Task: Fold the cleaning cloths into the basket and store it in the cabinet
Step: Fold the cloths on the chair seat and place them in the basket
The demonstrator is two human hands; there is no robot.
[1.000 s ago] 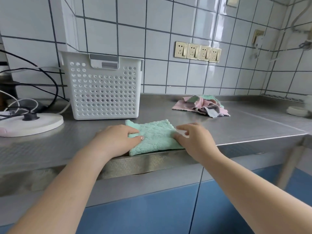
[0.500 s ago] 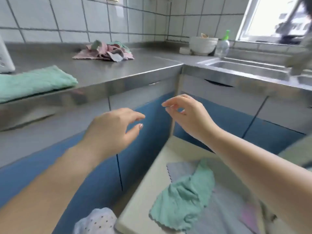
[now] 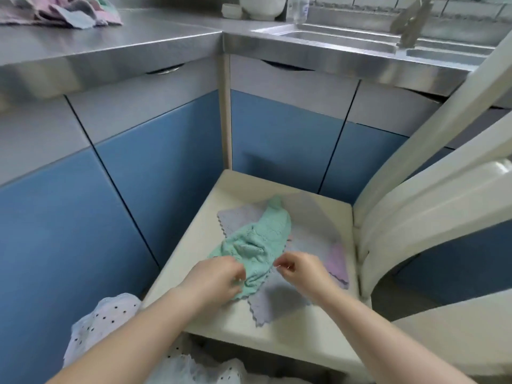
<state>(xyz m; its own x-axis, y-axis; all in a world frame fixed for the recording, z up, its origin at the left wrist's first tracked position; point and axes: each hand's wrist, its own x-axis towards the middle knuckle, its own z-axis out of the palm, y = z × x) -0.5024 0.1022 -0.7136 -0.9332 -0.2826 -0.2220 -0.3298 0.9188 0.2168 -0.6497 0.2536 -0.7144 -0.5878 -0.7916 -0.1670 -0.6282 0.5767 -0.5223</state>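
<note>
Two hands work one crumpled green cloth on the chair seat: your left hand grips its near edge, your right hand pinches beside it. Beneath your fingers lie flat lilac cloths, scallop-edged, count unclear. One jumbled cloth pile sits far beyond, cropped, on the steel worktop.

Tight corner around the chair seat

The chair seat in the lower middle has bare room along its left and near edges; cloths cover its middle. The chair back blocks the right side. Blue cabinet doors wall off the left and the back. At upper left, the counter is bare beside a cloth pile.
</note>
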